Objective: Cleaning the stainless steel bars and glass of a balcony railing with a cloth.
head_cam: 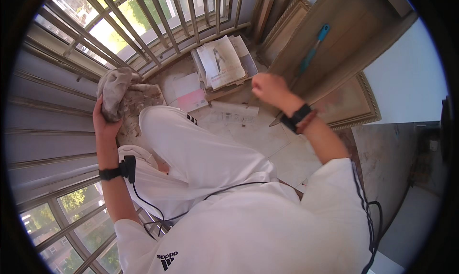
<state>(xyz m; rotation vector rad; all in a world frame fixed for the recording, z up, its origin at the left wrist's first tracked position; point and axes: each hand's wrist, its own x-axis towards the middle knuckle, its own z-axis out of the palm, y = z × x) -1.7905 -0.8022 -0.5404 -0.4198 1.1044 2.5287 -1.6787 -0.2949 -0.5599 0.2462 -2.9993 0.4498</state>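
My left hand [106, 125] grips a dirty grey cloth [116, 89] at the left, beside the metal railing. Below and right of the cloth lies a soil-stained patch [138, 107] of brownish debris. In the middle, my right hand [270, 89] is blurred and curled into a fist, and I see nothing in it. It hovers near a stack of worn books [222, 62] whose top cover bears writing. Those books rest on a low wooden support [229, 89]. A turquoise-handled tool [313, 48] lies against a brown wooden panel [344, 34] to the upper right.
Metal window bars [190, 16] line the far side and left. A pink-and-white booklet [190, 98] and a printed plastic sheet [238, 112] lie on the tiled floor [258, 138]. Ornate frames [371, 98] lean at the right. A black cable [233, 185] crosses my lap.
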